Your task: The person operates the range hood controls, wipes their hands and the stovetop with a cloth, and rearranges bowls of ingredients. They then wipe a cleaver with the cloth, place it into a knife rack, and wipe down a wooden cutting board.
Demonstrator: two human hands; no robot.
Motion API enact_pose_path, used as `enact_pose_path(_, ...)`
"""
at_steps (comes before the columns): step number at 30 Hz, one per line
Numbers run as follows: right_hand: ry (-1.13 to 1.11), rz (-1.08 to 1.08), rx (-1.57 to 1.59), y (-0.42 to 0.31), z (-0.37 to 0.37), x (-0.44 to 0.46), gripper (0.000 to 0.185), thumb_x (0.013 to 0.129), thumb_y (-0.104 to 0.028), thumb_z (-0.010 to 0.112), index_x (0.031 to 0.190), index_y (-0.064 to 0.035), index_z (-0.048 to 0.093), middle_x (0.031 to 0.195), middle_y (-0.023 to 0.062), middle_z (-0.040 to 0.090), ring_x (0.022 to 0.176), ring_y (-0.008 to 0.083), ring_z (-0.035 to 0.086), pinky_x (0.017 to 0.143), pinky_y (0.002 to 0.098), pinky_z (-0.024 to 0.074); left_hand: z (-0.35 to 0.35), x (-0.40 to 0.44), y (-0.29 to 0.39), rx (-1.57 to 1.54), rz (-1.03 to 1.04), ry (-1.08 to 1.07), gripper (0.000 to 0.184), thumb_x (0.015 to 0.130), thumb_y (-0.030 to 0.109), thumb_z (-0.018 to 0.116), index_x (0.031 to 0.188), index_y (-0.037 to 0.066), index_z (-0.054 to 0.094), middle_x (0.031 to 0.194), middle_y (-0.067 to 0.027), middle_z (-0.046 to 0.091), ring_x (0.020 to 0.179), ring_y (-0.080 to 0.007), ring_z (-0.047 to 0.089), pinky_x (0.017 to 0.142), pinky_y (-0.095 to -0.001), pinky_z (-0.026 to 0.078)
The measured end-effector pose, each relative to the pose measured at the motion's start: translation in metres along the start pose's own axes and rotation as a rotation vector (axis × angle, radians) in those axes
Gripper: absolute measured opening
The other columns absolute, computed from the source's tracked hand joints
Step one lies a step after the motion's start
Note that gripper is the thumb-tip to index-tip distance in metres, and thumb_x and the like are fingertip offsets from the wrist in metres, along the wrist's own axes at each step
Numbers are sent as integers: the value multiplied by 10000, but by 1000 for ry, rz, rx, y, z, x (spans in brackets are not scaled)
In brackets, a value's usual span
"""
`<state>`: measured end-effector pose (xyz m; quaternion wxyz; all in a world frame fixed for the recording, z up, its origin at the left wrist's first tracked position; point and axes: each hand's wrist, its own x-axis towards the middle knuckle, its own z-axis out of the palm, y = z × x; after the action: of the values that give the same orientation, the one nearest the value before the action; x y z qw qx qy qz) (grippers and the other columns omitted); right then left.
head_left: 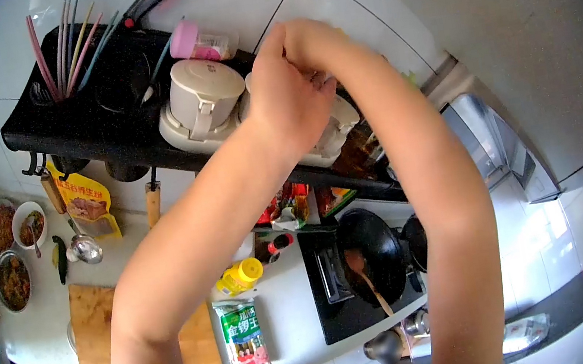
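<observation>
Both my arms reach up to a black wall shelf (75,143). My left hand (287,100) is over the cream seasoning canisters, its fingers bent and partly hidden. My right hand (312,39) meets it from the right, wrist bent, with most of its fingers out of sight behind the left hand. Whatever lies between the hands is hidden. Just left of them stands a lidded cream canister (207,93), and a pink-capped jar (199,43) lies behind it.
Below the shelf, a black wok (369,246) with a wooden spatula (366,276) sits on the stove (336,326). A yellow-capped bottle (241,276), a green sausage packet (243,340), a cutting board (93,340) and food bowls (12,280) are on the counter.
</observation>
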<state>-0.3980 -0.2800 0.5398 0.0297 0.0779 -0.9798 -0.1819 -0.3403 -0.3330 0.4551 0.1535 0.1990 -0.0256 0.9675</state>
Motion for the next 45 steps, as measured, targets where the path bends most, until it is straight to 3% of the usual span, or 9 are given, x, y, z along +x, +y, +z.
enact_pose_path(8, 588, -429, 307, 16, 9, -54, 297, 786, -73, 533, 1053, -76, 664, 920, 180, 686, 853, 337, 668, 762, 412, 530, 13, -41, 6, 296, 64, -160, 322, 977, 320, 377, 1144, 85, 520, 1175, -54, 571, 1079, -192, 528, 984, -345, 383)
enact_pose_path(10, 575, -258, 173, 9, 19, -73, 366, 788, -8, 471, 1110, -52, 639, 984, 173, 675, 913, 321, 654, 817, 383, 513, 13, -71, 12, 518, 136, -185, 343, 952, 294, 439, 1143, 53, 590, 1102, -44, 635, 1046, -158, 566, 945, -301, 408)
enact_pose_path(11, -1, -645, 475, 17, -16, -94, 469, 825, -126, 550, 1287, -128, 471, 1260, 150, 455, 1175, 302, 404, 990, 426, 298, 0, -83, 20, 522, 120, -329, 292, 960, 291, 485, 1120, 60, 568, 1055, -22, 587, 1000, -114, 535, 894, -265, 418)
enact_pose_path(13, 26, -861, 612, 0, 0, -129, 468, 857, -100, 515, 1320, -117, 454, 1354, 116, 436, 1253, 236, 377, 1050, 376, 267, -15, -112, 43, 670, 14, -431, 254, 968, 293, 485, 1010, 52, 554, 904, 14, 518, 844, -68, 462, 740, -228, 386)
enact_pose_path(14, 603, -631, 436, -23, 41, -149, 391, 852, 44, 401, 1177, -29, 606, 1174, 105, 637, 1070, 189, 599, 936, 284, 450, -13, -131, 55, 777, -30, -338, 265, 937, 289, 504, 975, 42, 594, 895, 4, 557, 842, -78, 491, 753, -240, 400)
enact_pose_path(23, 218, -456, 1225, -199, 180, -254, 566, 765, 136, 482, 1290, -66, 538, 1255, 139, 563, 1127, 294, 564, 924, 352, 480, -78, -301, 155, 1186, -433, 53, 387, 952, 294, 540, 1149, -25, 636, 1097, -143, 667, 1055, -195, 613, 959, -301, 450)
enact_pose_path(31, -124, -100, 1108, -400, 375, -352, 1052, 670, -285, 835, 1485, -90, 197, 1487, 283, 187, 1354, 476, 229, 1079, 588, 244, -244, -498, 193, 1588, -372, 970, 287, 931, 125, 514, 1162, -8, 620, 1108, -150, 662, 1081, -228, 601, 950, -313, 433)
enact_pose_path(39, 24, 203, 883, -443, 414, -361, 665, 689, -112, 734, 1309, -113, 491, 1346, 173, 435, 1191, 403, 433, 996, 505, 370, -315, -552, 248, 2509, -33, 851, 542, 901, 146, 543, 1401, 69, 350, 1403, -223, 365, 1255, -434, 369, 1041, -476, 341)
enact_pose_path(45, -115, 535, 1711, -405, 388, -342, 427, 755, 47, 597, 1167, -64, 584, 1061, 110, 618, 936, 195, 607, 812, 294, 485, -354, -564, 266, 2528, -42, 855, 506, 972, 262, 452, 1415, 41, 348, 1440, -188, 356, 1307, -384, 330, 1084, -453, 290)
